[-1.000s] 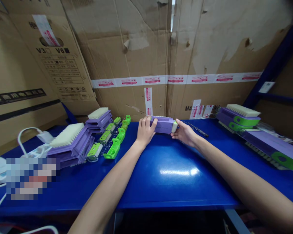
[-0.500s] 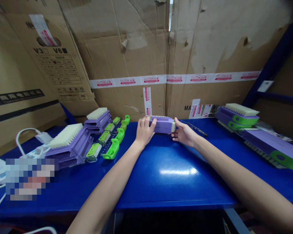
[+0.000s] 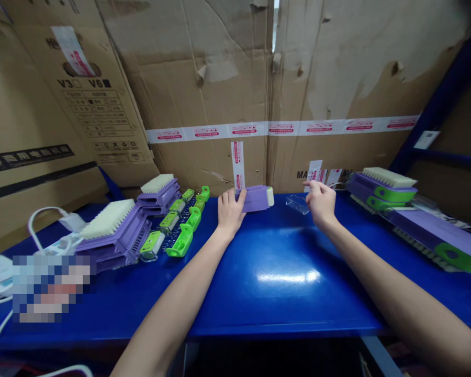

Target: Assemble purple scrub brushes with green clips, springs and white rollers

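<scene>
My left hand [image 3: 230, 210] is closed around the left end of a purple brush body [image 3: 255, 199], which lies near the back of the blue table. A cream end piece [image 3: 270, 197] shows at its right end. Apart from the brush body, my right hand [image 3: 322, 201] is at the right with its fingers curled and the index finger pointing left. Whatever those fingers hold, if anything, I cannot make out. Just left of this hand lies a clear plastic piece [image 3: 297, 204].
Purple brush bodies [image 3: 120, 235] with cream bristles are stacked at left. Beside them run rows of green caps [image 3: 180, 240], springs and green-topped pieces [image 3: 151, 245]. More purple-and-green brushes [image 3: 392, 191] lie at right. White cables [image 3: 33, 222] hang at far left; cardboard [image 3: 208, 94] stands behind.
My right hand has left the brush body's end and moved right, its fingers curling. The brush body has turned in my left hand, showing a smoother face. The clear piece is now more exposed.
</scene>
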Motion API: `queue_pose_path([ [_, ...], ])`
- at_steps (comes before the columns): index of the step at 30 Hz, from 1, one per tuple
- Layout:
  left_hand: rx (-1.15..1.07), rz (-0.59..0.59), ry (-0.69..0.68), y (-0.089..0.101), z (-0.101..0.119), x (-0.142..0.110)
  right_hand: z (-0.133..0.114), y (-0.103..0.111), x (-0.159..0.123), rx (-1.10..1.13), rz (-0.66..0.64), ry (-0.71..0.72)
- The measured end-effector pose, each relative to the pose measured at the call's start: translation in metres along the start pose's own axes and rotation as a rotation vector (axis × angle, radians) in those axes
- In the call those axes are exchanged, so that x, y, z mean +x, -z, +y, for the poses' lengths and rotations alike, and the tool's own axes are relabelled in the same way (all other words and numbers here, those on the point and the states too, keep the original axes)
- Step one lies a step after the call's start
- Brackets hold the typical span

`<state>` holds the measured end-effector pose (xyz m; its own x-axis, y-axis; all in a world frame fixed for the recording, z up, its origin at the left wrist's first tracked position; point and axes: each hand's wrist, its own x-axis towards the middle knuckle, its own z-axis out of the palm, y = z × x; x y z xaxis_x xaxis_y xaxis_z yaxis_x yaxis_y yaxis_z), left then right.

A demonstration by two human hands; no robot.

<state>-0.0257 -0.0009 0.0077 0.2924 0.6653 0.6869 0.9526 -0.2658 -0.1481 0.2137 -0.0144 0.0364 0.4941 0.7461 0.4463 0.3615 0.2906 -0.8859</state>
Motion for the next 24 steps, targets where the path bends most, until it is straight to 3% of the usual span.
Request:
queue_pose_path([
  [3,0.024,0.002,-0.011,0.001,0.0,0.0,0.006,0.008,0.007,-0.416,-0.032,0.161],
  [6,0.018,0.003,-0.007,0.001,0.0,0.0,0.01,0.013,0.008,-0.78,-0.174,0.193],
  [11,0.0,-0.003,0.021,0.001,0.001,0.0,0.015,0.017,0.008,-1.02,-0.371,0.135],
  [17,0.028,-0.011,0.059,0.004,0.002,0.0,0.018,0.009,0.004,-0.987,-0.556,0.198],
  [21,0.023,0.013,0.066,0.004,0.002,0.0,0.014,-0.002,-0.006,-0.697,-0.68,0.33],
  [24,-0.001,0.02,0.037,0.004,0.001,0.0,0.01,-0.009,-0.014,-0.46,-0.671,0.339],
])
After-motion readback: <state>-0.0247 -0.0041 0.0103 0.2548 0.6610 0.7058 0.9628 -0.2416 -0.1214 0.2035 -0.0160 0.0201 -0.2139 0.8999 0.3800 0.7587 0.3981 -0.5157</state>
